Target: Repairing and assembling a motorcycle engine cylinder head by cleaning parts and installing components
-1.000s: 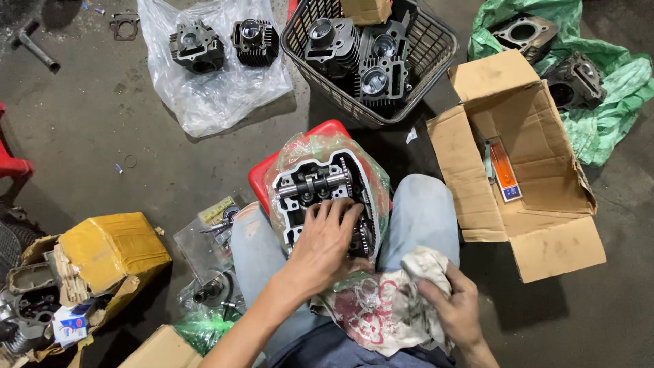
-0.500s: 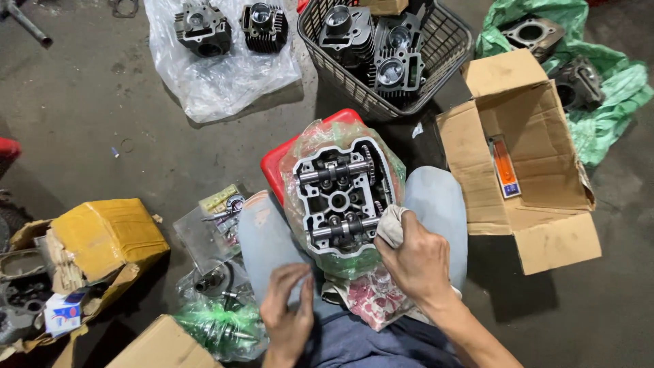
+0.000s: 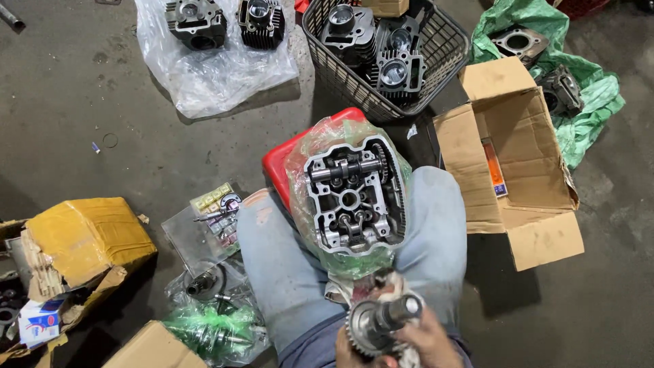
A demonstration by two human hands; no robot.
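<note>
Both hands (image 3: 398,341) at the bottom edge grip a geared shaft (image 3: 378,320) wrapped in a rag (image 3: 361,289), likely to keep grease off; which hand is which is hard to tell. The engine head (image 3: 353,196) rests steady between the knees on a plastic bag (image 3: 310,160) over a red stool (image 3: 283,157). A basket (image 3: 449,51) of engine parts stands beyond, an open cardboard box (image 3: 524,157) at right.

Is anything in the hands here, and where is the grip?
A geared metal shaft with a rag sits in the hands at the bottom edge. One hand grips its lower end; which hand cannot be told.
</note>
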